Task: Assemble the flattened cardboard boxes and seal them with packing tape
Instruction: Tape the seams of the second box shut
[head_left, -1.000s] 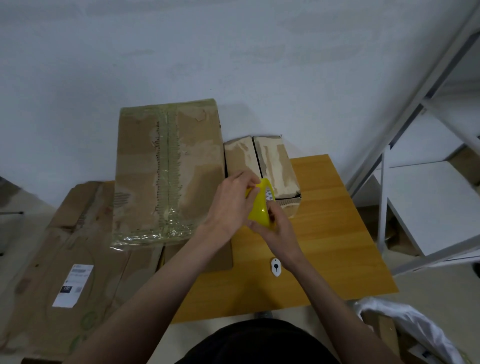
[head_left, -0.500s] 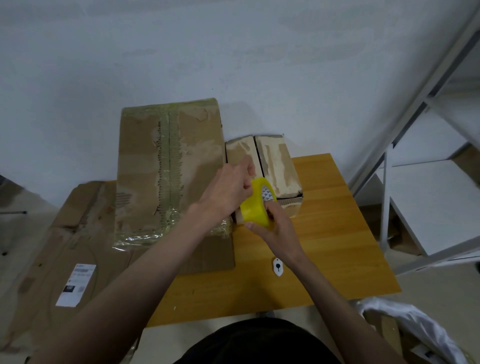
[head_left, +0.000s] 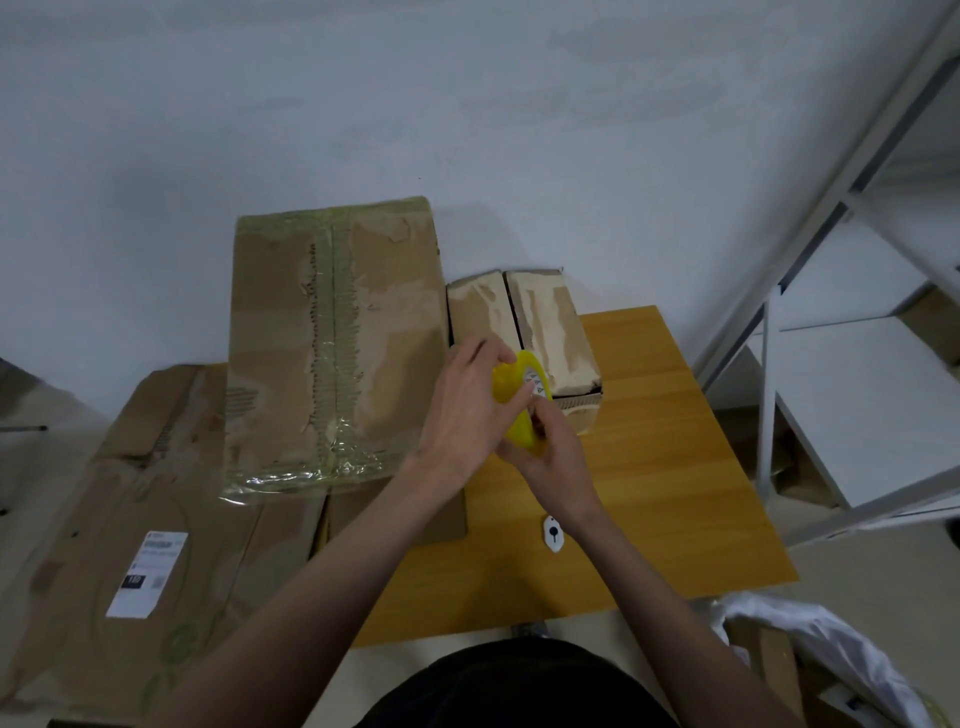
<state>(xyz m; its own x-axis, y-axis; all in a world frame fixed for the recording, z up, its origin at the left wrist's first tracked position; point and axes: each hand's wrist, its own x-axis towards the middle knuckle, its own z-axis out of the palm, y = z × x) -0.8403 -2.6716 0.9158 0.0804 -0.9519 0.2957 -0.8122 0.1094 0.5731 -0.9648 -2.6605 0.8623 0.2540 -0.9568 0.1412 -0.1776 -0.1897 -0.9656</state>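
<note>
Both hands curled round the yellow tape roll, left hand above, right hand beneath.

left hand, right hand, fingers curled, touching

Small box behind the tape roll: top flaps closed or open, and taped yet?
Closed, apparently untaped. The small box's two top flaps lie flat, with a dark seam showing between them; no tape strip is visible across it.

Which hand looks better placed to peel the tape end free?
Probably the left hand: its fingers curl over the yellow tape roll's outer face, while the right hand grips the roll from below, steadying it.
</note>
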